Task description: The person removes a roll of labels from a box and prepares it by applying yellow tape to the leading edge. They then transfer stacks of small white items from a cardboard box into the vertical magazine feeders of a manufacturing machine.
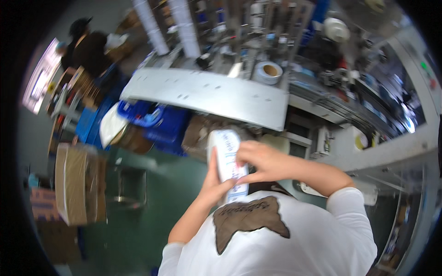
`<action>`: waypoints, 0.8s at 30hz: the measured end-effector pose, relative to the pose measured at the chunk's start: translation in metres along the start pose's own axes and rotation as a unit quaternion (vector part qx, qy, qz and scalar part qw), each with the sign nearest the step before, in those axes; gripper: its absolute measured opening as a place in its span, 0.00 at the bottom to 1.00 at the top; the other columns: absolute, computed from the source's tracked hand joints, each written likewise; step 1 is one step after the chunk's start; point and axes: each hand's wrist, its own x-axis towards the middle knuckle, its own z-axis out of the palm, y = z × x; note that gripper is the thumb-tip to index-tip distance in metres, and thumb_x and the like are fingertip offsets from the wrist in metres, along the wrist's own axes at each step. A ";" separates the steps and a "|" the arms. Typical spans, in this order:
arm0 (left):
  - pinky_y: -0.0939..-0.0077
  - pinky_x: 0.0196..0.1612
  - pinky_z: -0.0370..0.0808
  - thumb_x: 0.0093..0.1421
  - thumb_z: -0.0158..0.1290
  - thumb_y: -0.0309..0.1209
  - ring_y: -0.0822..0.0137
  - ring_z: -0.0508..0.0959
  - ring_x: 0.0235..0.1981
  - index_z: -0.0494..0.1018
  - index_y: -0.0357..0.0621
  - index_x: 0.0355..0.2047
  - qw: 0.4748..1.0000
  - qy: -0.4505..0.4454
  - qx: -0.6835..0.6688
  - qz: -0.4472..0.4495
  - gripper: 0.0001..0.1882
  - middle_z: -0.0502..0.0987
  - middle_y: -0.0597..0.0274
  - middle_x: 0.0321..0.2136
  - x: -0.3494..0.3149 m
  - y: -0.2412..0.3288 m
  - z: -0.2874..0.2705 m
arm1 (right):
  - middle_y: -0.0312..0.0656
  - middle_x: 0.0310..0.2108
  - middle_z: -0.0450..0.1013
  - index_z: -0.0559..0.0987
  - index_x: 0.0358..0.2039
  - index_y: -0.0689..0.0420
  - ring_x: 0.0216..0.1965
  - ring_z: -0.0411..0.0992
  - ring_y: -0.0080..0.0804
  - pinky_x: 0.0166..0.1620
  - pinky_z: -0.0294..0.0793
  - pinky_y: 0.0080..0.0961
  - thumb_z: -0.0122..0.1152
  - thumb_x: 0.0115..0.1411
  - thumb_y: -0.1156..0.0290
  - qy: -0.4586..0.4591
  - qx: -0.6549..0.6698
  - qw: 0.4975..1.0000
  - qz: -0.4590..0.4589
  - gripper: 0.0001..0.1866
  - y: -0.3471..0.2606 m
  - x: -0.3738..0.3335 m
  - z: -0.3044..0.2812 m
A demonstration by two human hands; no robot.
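- The left hand [213, 184] grasps the white package [225, 158] at its left side, likely steadying it.
- The right hand [260, 161] touches its right side; that grip's closure cannot be told.

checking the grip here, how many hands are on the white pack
2: the left hand holds the white pack from its left, the right hand touches it from its right. Both are partly hidden.

Worn on the head, facing down and forward through a fisheye lens, close above white T-shirt [322, 230] and hands [261, 158].
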 end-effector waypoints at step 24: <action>0.69 0.59 0.61 0.52 0.49 0.23 0.59 0.63 0.59 0.38 0.44 0.67 0.993 -0.027 -0.028 -0.109 0.44 0.56 0.47 0.60 0.014 0.009 0.035 | 0.48 0.29 0.67 0.72 0.26 0.68 0.31 0.70 0.43 0.31 0.72 0.37 0.57 0.46 0.73 0.047 -0.090 0.994 0.031 0.10 0.000 -0.034 0.014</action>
